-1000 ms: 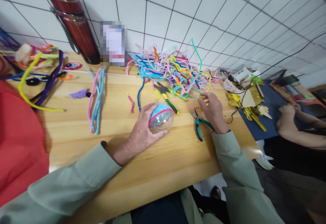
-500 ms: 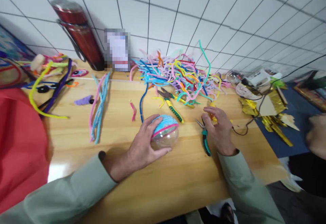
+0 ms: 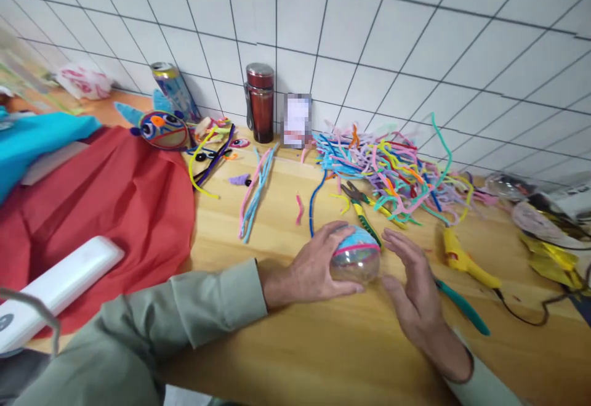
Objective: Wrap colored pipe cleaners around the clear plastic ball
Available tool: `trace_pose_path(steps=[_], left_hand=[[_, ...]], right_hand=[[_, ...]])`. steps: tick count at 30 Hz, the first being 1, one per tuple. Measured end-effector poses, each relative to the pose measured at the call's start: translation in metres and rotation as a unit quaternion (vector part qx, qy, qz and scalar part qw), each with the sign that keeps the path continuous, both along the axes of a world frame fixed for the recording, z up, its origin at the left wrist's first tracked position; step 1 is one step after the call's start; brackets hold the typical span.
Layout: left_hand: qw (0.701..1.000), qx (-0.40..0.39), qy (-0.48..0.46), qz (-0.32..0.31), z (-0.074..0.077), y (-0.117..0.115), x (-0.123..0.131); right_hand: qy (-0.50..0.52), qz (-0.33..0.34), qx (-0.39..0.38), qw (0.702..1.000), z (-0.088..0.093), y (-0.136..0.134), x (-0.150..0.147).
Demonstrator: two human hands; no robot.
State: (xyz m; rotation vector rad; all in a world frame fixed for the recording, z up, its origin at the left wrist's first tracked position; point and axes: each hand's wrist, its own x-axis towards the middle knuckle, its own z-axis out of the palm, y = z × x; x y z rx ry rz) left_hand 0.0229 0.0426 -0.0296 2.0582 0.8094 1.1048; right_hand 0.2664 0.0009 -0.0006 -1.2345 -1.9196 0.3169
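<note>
One head-worn camera looks forward and down from behind and above the bare left hand, close over the pale wooden table, facing the white, dark-jointed tiled wall beyond the grip.

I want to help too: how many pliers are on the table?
2: the yellow-and-green pair just beyond the ball, and the teal-handled pair, partly hidden behind the right hand. More could lie under the fuzzy pile.

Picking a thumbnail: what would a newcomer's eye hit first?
The bright pipe-cleaner pile by the tiled wall. Next, the blue-topped clear ball held in the left hand, in front of the pile. Then the red sheet on the picture's left.
</note>
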Motion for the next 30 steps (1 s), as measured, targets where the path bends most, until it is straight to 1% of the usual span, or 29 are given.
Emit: trace_pose_path(steps=[4,6,13,17,23,27,30], left_hand=[[1.000,0.014,-0.002,-0.022,0.000,0.000,-0.001],[0.999,0.006,0.008,-0.041,0.001,0.000,-0.002],[0.999,0.015,0.006,-0.052,0.004,-0.003,-0.004],[0.998,0.013,0.016,-0.051,0.002,-0.004,-0.004],[0.997,-0.026,0.021,-0.076,-0.002,-0.004,-0.003],[0.997,-0.014,0.006,-0.080,-0.005,-0.003,-0.002],[0.996,-0.019,0.012,-0.085,-0.006,-0.003,-0.002]], right_hand=[[0.029,0.019,-0.033,0.999,-0.026,-0.003,0.000],[0.031,0.024,-0.050,0.998,-0.033,-0.006,0.003],[0.014,0.030,-0.067,0.997,-0.036,-0.015,0.008],[0.023,0.038,-0.078,0.996,-0.043,-0.020,0.009],[0.062,0.030,-0.121,0.990,-0.049,-0.023,0.006],[0.064,0.040,-0.138,0.988,-0.051,-0.025,0.007],[0.070,0.041,-0.150,0.985,-0.052,-0.028,0.008]])
